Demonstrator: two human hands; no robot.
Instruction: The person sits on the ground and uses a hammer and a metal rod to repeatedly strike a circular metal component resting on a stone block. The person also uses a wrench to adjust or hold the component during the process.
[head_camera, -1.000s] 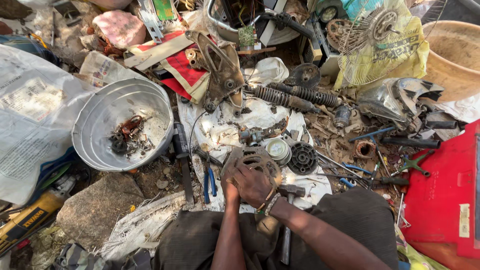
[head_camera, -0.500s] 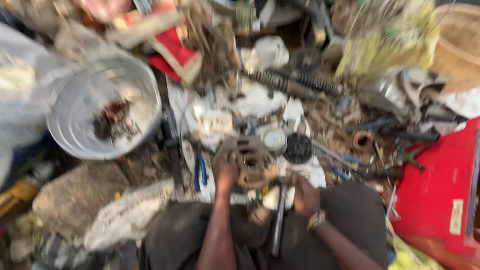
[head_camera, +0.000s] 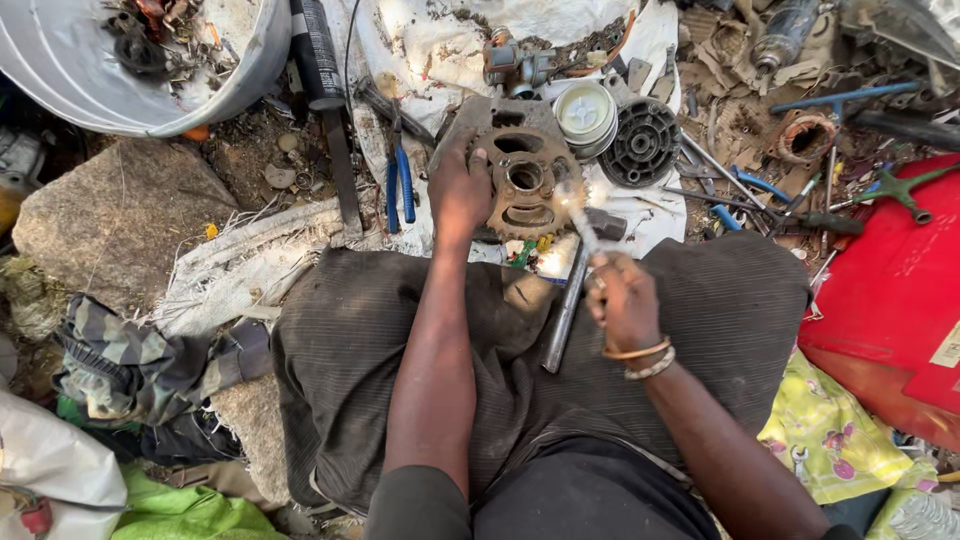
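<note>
We are noting the tool tip (head_camera: 578, 215) blurring; left hand (head_camera: 458, 190) fingers are curling over the sprocket (head_camera: 524, 182) rim, right hand (head_camera: 622, 298) fingers are wrapping the tool.

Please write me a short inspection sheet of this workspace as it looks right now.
Surface: white cloth spread on dirt ground, stained and littered with small parts.
Job's things: rusty toothed metal part lies at the cloth's near edge; a thin tool is aimed at it.
Clutter: blue-handled pliers, black round part, white round cap, metal basin with scraps, grey stone, red panel.
Hands: left hand grips the toothed part's left edge; right hand, with bangles at the wrist, holds the thin tool.
Cables: one thin black wire crosses the cloth.
Surroundings: camouflage cloth, green bag, yellow printed fabric.
</note>
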